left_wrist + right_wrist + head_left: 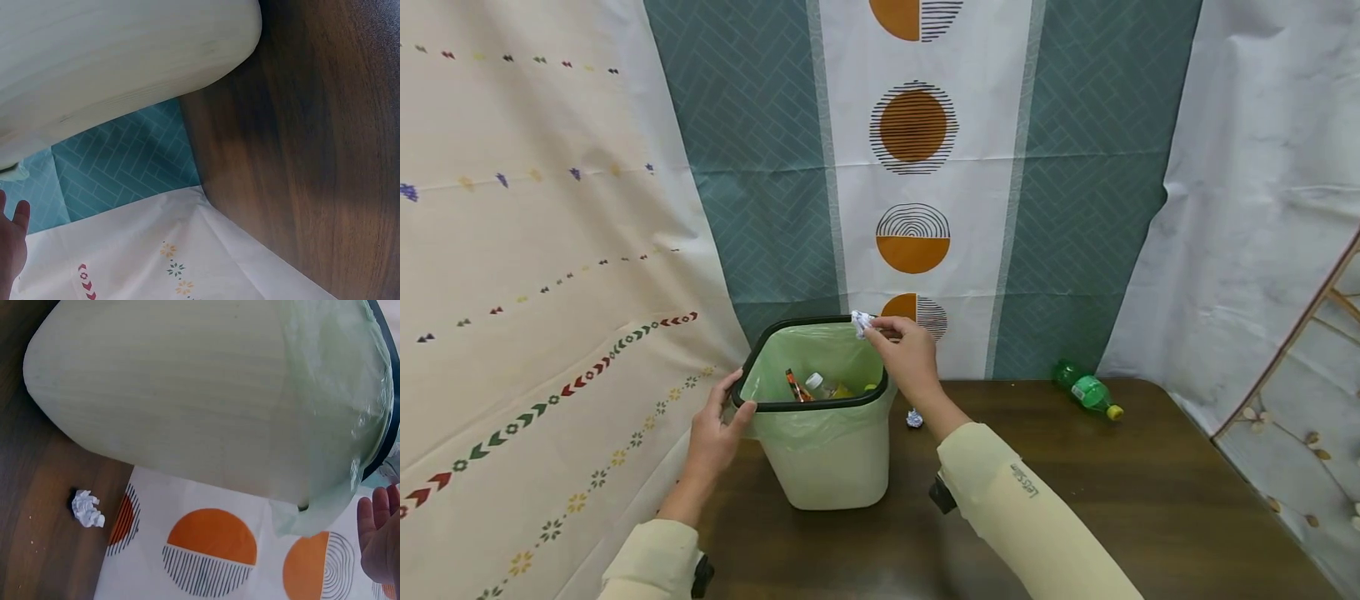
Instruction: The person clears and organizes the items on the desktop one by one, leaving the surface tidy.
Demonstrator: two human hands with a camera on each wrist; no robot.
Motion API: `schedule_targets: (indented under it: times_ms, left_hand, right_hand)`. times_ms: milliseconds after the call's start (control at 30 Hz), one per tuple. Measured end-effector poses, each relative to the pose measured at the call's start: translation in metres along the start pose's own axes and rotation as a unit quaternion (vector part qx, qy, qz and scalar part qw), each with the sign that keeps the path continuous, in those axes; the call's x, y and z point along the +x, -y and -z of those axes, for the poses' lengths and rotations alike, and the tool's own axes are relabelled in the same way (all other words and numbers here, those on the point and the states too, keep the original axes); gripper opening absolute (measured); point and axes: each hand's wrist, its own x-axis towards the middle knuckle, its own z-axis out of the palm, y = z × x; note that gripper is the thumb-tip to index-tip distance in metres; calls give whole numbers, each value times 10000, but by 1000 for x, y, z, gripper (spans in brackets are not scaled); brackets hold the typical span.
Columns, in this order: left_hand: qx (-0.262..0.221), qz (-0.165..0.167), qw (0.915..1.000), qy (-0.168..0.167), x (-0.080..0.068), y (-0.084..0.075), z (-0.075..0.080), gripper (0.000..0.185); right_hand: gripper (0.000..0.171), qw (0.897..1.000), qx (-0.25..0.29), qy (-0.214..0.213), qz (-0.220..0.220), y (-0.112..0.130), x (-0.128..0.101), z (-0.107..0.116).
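Note:
My right hand [910, 354] pinches a crumpled piece of white paper [861, 324] between thumb and fingers, over the right back rim of a trash can. The trash can [831, 471] is pale, with a black rim and a green plastic liner [805, 425] folded over its edge. At its left side, my left hand [715, 433] holds the rim, thumb on the front left corner. Inside lie a clear bottle with a white cap [817, 383] and an orange-and-black wrapper [797, 387]. Only the edge of the right hand [380, 540] shows in the right wrist view.
Another crumpled paper ball [914, 418] lies on the dark wooden table [1037, 483], right of the can. A green bottle with a yellow cap [1086, 390] is on its side near the back right. Patterned cloth [917, 183] hangs behind the table.

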Motion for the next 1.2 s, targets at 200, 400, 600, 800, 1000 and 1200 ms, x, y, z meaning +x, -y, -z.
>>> schedule_targets:
  times_ms: [200,400,600,800,1000,1200]
  left_hand:
    - [-54,36,9999,89,0,-2,-2,57]
    - [-85,70,9999,102,0,-4,-3,57]
    - [-65,17,10000,30,0,-4,-3,57]
    - [2,20,10000,-14,0,-2,-1,56]
    - [26,21,10000,-36,-1,-2,0,56]
    - [37,1,10000,-26,-2,-1,1,56]
  right_hand:
    - [21,9999,-74,59,40,2,0,-3]
    - [28,9998,-88,131,87,2,2,-2]
    - [29,9999,-101,29,-59,-2,4,3]
    - [28,10000,-23,-68,-55,-5,7,11]
    - [26,9997,26,-143,-202,-11,9,18]
    - [28,9990,0,-233,-386,-17,10,27]
